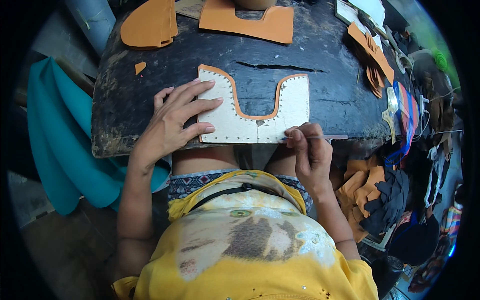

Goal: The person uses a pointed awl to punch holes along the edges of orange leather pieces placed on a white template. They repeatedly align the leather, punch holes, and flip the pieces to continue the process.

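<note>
Pale U-shaped leather piece (pixel 252 122) is lying flat on the dark worktop (pixel 320 55); I am pinning it with my open left hand (pixel 175 122) while my right hand (pixel 310 150) is pinching a thin tool (pixel 320 137) at its lower edge. Any slackening of the pinning fingers could be letting the piece shift and the tool stray off line.

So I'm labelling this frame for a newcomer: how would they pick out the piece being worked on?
Find the dark round worktable. At its near edge lies a pale U-shaped card pattern, under the left hand. Unlike the plain orange pieces behind, it's off-white, orange-rimmed and dotted along its edge.
</note>
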### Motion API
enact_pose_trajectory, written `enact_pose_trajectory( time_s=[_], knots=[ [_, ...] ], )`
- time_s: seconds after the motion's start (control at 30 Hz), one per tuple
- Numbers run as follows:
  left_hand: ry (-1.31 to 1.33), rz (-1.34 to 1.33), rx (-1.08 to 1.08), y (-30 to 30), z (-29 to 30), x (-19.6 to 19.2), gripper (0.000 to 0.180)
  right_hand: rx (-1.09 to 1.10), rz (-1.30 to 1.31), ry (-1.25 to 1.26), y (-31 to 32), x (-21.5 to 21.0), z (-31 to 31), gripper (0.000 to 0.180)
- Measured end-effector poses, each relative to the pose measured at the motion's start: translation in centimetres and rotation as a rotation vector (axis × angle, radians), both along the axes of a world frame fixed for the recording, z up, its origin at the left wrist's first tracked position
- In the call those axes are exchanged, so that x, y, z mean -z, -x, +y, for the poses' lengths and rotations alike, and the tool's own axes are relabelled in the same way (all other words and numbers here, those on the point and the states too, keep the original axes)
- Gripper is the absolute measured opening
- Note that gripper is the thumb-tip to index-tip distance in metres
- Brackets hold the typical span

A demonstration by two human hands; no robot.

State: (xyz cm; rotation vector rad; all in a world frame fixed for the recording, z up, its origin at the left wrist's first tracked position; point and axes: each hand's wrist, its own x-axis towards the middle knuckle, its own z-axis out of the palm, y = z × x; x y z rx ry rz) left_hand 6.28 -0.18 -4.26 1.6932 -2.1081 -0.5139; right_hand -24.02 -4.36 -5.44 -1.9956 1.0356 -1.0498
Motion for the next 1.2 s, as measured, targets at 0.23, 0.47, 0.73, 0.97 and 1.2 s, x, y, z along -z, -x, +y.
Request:
enact_pose_trajectory(
  time_s=[0.23, 0.47, 0.73, 0.97, 1.2],
  knots=[
    [0.032, 0.012, -0.004, 0.0, 0.0, 0.3, 0.047, -0.003, 0.285, 0.192, -0.9, -0.3, 0.6, 0.009],
    [0.037, 0.01, 0.004, 0.0, 0.0, 0.3, 0.047, -0.023, -0.004, -0.041, -1.1, -0.5, 0.5, 0.006],
    [0.038, -0.001, 0.006, 0.0, 0.0, 0.4, 0.047, -0.152, 0.15, 0.331, -2.2, -0.3, 0.4, 0.007],
    [0.034, 0.01, 0.003, 0.0, 0.0, 0.4, 0.046, -0.124, -0.093, -0.075, -2.8, -0.6, 0.7, 0.007],
    [0.041, 0.006, 0.011, -0.1, 0.0, 0.7, 0.046, -0.197, 0.133, 0.232, -3.3, -0.9, 0.6, 0.007]
  ],
)
